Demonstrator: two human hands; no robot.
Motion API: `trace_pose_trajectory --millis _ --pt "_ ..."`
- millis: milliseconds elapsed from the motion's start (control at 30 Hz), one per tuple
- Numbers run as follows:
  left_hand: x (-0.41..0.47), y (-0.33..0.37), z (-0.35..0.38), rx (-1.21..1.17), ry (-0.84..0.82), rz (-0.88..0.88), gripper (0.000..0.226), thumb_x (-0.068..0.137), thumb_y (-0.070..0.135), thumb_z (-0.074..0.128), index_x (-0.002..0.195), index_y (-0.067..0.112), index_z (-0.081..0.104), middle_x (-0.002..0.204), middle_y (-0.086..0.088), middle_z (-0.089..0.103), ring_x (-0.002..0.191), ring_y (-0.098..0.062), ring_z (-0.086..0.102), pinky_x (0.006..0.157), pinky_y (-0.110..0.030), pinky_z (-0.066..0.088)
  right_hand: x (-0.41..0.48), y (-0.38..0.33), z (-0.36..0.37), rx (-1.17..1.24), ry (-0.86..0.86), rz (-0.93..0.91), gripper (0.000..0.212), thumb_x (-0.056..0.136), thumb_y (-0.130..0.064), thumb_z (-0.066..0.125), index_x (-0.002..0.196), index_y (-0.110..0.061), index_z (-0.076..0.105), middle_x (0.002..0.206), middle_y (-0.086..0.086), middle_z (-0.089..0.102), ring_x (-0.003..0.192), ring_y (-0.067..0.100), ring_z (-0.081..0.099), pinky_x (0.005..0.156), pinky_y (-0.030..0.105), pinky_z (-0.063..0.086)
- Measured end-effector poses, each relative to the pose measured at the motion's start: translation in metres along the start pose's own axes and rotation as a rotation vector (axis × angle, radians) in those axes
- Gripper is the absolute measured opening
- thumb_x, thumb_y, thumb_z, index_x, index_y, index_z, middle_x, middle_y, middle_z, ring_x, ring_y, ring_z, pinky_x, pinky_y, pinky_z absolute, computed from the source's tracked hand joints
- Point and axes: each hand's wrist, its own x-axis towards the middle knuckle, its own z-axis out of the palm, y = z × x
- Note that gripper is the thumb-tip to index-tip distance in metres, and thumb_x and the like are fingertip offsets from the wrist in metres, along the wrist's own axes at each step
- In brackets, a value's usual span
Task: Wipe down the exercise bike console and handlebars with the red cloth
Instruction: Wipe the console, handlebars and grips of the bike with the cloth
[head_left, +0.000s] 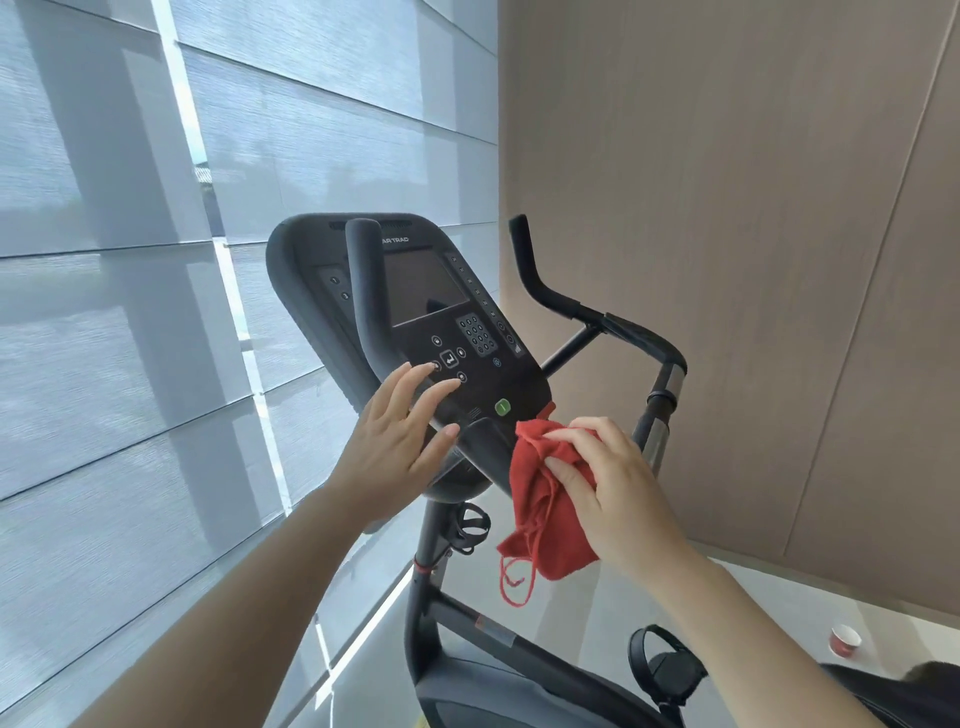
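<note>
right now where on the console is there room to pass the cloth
Free: the screen, between left handlebar and keypad; the strip by the green button. Crowded: lower buttons under the left hand; right hand grips red cloth.

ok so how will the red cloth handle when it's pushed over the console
Probably floppy: the cloth hangs in folds below the right hand pinching it. Likely light, since a loose pinch carries it. Its dangling thread might snag on the console edges.

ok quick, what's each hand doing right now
Left hand: open, fingers spread at the lower console, holding nothing.
Right hand: closed on the bunched red cloth by the console's lower edge.
</note>
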Motion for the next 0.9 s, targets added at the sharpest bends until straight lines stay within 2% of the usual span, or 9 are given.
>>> trace_pose_trajectory --millis 133,200,333,433,567,700,800,900 --pt "0.015 -0.025 -0.018 0.069 -0.020 0.039 0.064 0.088 0.054 0.015 0.141 0.026 0.035 0.149 -0.002 0.030 0.142 -0.022 0.016 0.116 -0.044 0.016 0.028 -0.021 0.007 -0.013 0.094 -0.003 0.024 0.093 -0.031 0.049 0.114 -0.023 0.060 0.116 -0.004 0.050 0.110 0.017 0.046 0.096 0.044 0.038" --pt "0.026 -0.036 -0.022 0.080 -0.042 0.085 0.064 0.087 0.056 0.014 0.140 0.027 0.036 0.147 0.001 0.032 0.142 -0.020 0.017 0.115 -0.048 0.016 0.040 -0.034 0.016 -0.051 0.097 -0.004 0.028 0.094 -0.035 0.045 0.117 -0.026 0.057 0.119 -0.005 0.049 0.111 0.015 0.044 0.097 0.042 0.037" --pt "0.043 -0.057 -0.017 0.132 -0.076 0.177 0.065 0.087 0.056 0.009 0.137 0.028 0.039 0.144 0.005 0.037 0.141 -0.016 0.018 0.116 -0.051 0.009 0.046 -0.051 0.047 -0.303 -0.089 0.065 0.045 0.092 -0.055 0.032 0.132 -0.034 0.041 0.135 -0.006 0.041 0.125 0.015 0.037 0.102 0.042 0.030" --pt "0.043 -0.066 -0.001 0.125 -0.041 0.218 0.059 0.090 0.051 0.011 0.125 0.024 0.050 0.128 0.005 0.051 0.135 -0.016 0.031 0.115 -0.052 0.004 0.041 -0.053 0.057 -0.464 -0.103 0.114 0.053 0.089 -0.061 0.031 0.135 -0.035 0.036 0.138 -0.003 0.042 0.125 0.018 0.039 0.102 0.039 0.034" --pt "0.042 -0.069 0.012 0.031 0.058 0.226 0.047 0.093 0.045 0.021 0.110 0.018 0.057 0.111 0.002 0.055 0.124 -0.021 0.042 0.113 -0.057 0.009 0.032 -0.062 0.063 -0.563 -0.026 0.183 0.057 0.088 -0.059 0.028 0.134 -0.030 0.041 0.136 0.001 0.046 0.124 0.020 0.043 0.101 0.037 0.038" --pt "0.043 -0.074 0.014 0.000 0.053 0.260 0.050 0.094 0.047 0.018 0.112 0.018 0.055 0.112 0.003 0.053 0.124 -0.019 0.039 0.113 -0.056 0.004 0.026 -0.075 0.075 -0.598 0.125 0.297 0.057 0.089 -0.053 0.025 0.129 -0.022 0.050 0.130 0.006 0.053 0.117 0.025 0.050 0.095 0.041 0.044" --pt "0.044 -0.074 0.016 -0.014 0.066 0.260 0.051 0.094 0.047 0.018 0.111 0.016 0.055 0.109 0.001 0.052 0.122 -0.021 0.040 0.113 -0.055 0.002 0.048 -0.081 0.083 -0.656 0.140 0.433 0.061 0.091 -0.052 0.013 0.126 -0.022 0.052 0.128 0.004 0.054 0.113 0.022 0.051 0.092 0.034 0.043" --pt "0.044 -0.075 0.018 -0.030 0.093 0.270 0.049 0.094 0.045 0.020 0.109 0.015 0.056 0.107 0.000 0.052 0.121 -0.022 0.041 0.113 -0.053 -0.001 0.054 -0.084 0.087 -0.709 0.163 0.416 0.055 0.094 -0.048 0.017 0.116 -0.019 0.059 0.122 0.005 0.058 0.107 0.023 0.055 0.087 0.033 0.046"
